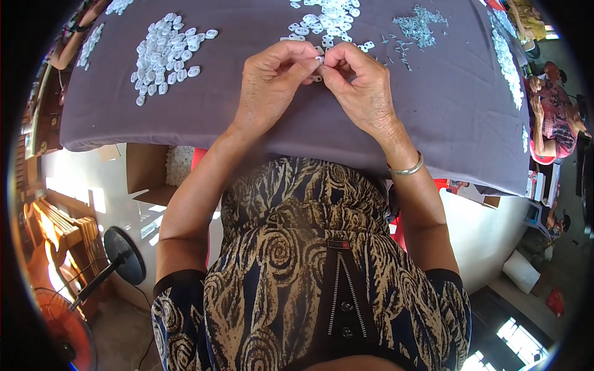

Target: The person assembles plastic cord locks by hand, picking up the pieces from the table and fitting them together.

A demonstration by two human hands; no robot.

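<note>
Over the far middle of the cloth-covered table, my left hand (272, 77) and my right hand (362, 83) meet fingertip to fingertip. Between them is a small white plastic piece (320, 60), pinched by the thumbs and forefingers of both; its details are too small to make out. Just beyond my fingers lies a heap of small white oval plastic pieces (334, 18). A second pile of white oval pieces (164, 55) spreads to the left of my left hand. To the right of my right hand is a scatter of small silvery pins or screws (421, 28).
A dark grey cloth (167, 117) covers the table. Further white pieces (507, 59) lie along its right edge, near a seated person (554, 114). Another person's arm (71, 46) rests at the left edge. Below stand a cardboard box (145, 170) and a fan (62, 334).
</note>
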